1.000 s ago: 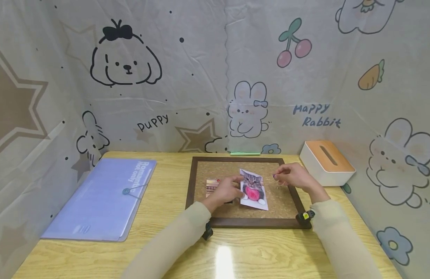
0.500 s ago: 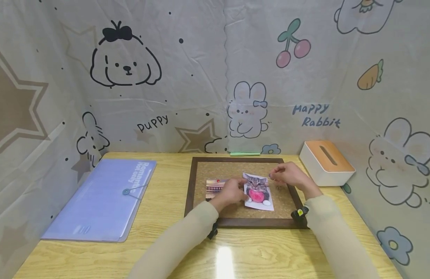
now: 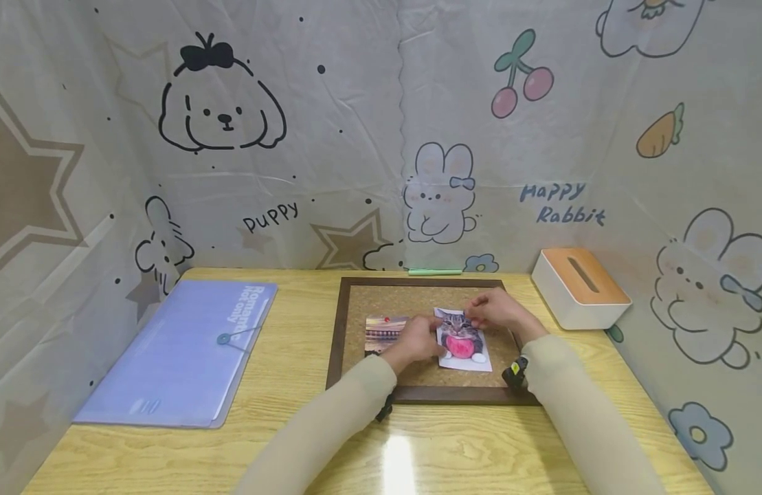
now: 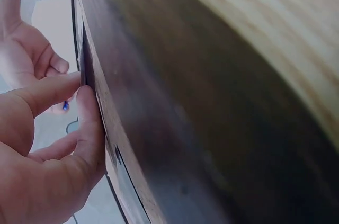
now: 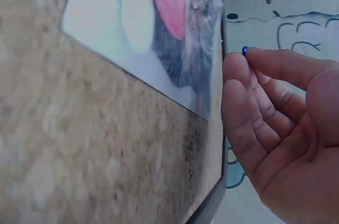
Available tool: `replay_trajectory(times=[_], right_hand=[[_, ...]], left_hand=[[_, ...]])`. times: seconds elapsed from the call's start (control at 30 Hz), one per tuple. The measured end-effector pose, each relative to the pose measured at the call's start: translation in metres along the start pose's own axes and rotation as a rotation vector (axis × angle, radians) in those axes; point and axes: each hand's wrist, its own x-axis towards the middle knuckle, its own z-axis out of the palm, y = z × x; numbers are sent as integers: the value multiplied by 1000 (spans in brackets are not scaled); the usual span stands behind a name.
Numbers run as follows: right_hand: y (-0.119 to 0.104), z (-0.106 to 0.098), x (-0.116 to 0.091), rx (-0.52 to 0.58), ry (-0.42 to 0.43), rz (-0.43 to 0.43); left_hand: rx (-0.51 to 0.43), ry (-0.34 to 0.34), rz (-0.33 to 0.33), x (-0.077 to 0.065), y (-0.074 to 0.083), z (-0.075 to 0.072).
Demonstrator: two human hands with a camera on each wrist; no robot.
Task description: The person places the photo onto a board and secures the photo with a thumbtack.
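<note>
A cat photo [image 3: 460, 347] with a pink round shape on it lies over the cork board [image 3: 411, 299], which has a dark brown frame. At its left edge, my left hand [image 3: 418, 340] pinches the photo between thumb and fingers; the left wrist view [image 4: 58, 144] shows that grip edge-on. My right hand [image 3: 501, 313] is at the photo's top right corner. Between its thumb and index finger it pinches a small blue pushpin [image 5: 245, 50]. Left of the cat photo, a second photo [image 3: 382, 333] is fixed to the cork by a red pushpin [image 3: 387, 319], partly behind my left hand.
A blue document folder [image 3: 176, 350] with a string closure lies on the table's left. At the back right stands a white tissue box [image 3: 575, 313] with a wooden lid. A green pen-like stick [image 3: 435, 272] lies behind the board, along the printed curtain [image 3: 350, 137].
The cat photo has shifted right and slightly down, straightening, with my left hand still pinching it. My right hand has moved left, bringing the blue pushpin to the photo's top right corner.
</note>
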Motion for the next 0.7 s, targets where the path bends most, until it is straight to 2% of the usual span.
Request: replay_trajectory(times=[0.23, 0.4, 0.57, 0.7], right_hand=[[1, 5, 11, -35, -35, -13], [-1, 9, 17, -13, -53, 9], [-1, 13, 23, 7, -39, 61], [-1, 16, 25, -30, -18, 84]], left_hand=[[72, 22, 29, 3, 0, 3], [133, 25, 29, 4, 1, 4], [143, 23, 31, 4, 2, 4], [145, 25, 19, 4, 1, 6]])
